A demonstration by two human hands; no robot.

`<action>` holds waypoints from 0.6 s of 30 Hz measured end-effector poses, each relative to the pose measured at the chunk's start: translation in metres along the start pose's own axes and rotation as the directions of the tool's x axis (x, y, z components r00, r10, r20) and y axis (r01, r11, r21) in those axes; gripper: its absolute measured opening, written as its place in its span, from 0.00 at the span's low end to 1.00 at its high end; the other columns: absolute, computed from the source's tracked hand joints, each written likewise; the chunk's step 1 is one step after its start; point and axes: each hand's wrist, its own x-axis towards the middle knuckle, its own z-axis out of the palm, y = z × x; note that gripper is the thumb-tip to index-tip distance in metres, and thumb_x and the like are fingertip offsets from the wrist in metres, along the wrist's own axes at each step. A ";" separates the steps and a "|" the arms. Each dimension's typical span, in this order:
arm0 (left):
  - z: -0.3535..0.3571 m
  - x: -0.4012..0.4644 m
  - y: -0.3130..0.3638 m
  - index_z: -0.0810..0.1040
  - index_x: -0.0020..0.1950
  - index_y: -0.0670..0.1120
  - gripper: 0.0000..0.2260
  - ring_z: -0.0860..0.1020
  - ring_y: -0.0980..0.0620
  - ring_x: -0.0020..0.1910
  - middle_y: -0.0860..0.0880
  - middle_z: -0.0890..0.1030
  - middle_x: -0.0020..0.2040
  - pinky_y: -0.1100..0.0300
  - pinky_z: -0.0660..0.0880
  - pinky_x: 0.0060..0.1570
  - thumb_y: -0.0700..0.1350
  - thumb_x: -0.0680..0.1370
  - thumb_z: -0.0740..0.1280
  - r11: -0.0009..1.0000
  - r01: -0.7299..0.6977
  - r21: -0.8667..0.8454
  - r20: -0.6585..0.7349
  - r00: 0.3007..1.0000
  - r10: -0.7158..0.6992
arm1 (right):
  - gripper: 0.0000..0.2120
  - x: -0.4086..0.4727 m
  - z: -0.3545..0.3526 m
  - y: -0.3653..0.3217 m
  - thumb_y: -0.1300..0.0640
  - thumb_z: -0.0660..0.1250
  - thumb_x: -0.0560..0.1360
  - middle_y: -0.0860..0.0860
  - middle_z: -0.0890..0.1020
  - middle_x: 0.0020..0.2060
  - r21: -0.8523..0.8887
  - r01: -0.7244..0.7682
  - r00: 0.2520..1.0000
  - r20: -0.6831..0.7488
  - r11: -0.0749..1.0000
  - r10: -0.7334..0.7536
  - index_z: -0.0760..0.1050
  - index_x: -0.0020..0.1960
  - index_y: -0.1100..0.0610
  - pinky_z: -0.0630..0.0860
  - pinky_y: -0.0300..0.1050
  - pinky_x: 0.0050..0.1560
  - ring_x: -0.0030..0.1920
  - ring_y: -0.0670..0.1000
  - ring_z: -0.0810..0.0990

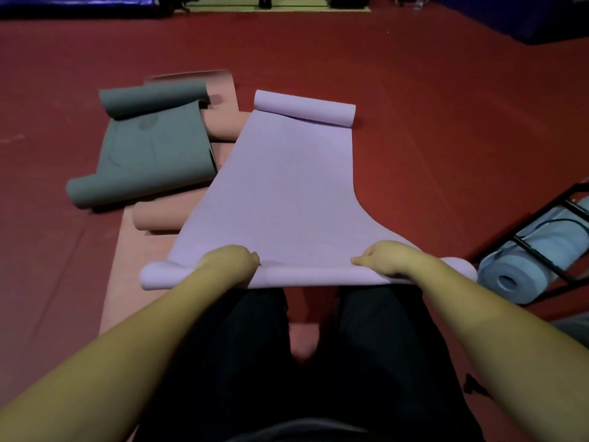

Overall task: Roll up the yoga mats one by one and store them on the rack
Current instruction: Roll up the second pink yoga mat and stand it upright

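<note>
A lilac yoga mat (pixel 280 186) lies stretched out in front of me, its far end curled into a small roll. Its near end is rolled into a thin tube across my knees. My left hand (pixel 232 260) grips that near roll left of its middle, and my right hand (pixel 382 258) grips it on the right. A grey mat (pixel 149 145), curled at both ends, lies to the left on a salmon-pink mat (pixel 223 122). At the right edge stands a black rack (pixel 541 250) holding a rolled light-blue mat (pixel 522 269).
Red padded floor (pixel 446 106) spreads all around. Dark blue pads (pixel 541 17) line the far edge and back right corner. My legs in dark trousers (pixel 366 346) are below the near roll.
</note>
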 end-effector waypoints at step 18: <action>0.022 0.004 -0.004 0.82 0.46 0.46 0.18 0.77 0.44 0.49 0.46 0.82 0.48 0.57 0.67 0.43 0.54 0.82 0.56 0.972 0.066 -0.226 -0.347 0.927 -0.143 | 0.21 0.029 0.020 0.009 0.35 0.61 0.77 0.48 0.75 0.37 -0.047 -0.035 0.989 -0.147 0.998 0.028 0.72 0.36 0.51 0.68 0.47 0.42 0.44 0.54 0.74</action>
